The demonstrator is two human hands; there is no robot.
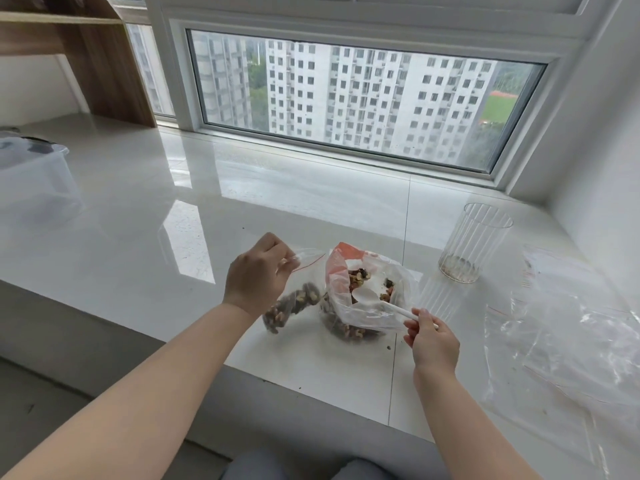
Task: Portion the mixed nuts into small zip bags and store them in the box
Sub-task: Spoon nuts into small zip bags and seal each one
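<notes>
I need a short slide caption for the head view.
Left hand holds a small zip bag of nuts; right hand holds a white spoon in the big bag.

Bright daylight thru window (pixel 346 95); glare on sill (pixel 194 233); edges warped.

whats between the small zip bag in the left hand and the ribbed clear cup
In the head view, the big bag of mixed nuts, with the white spoon in it, lies between the small zip bag and the cup.
</notes>
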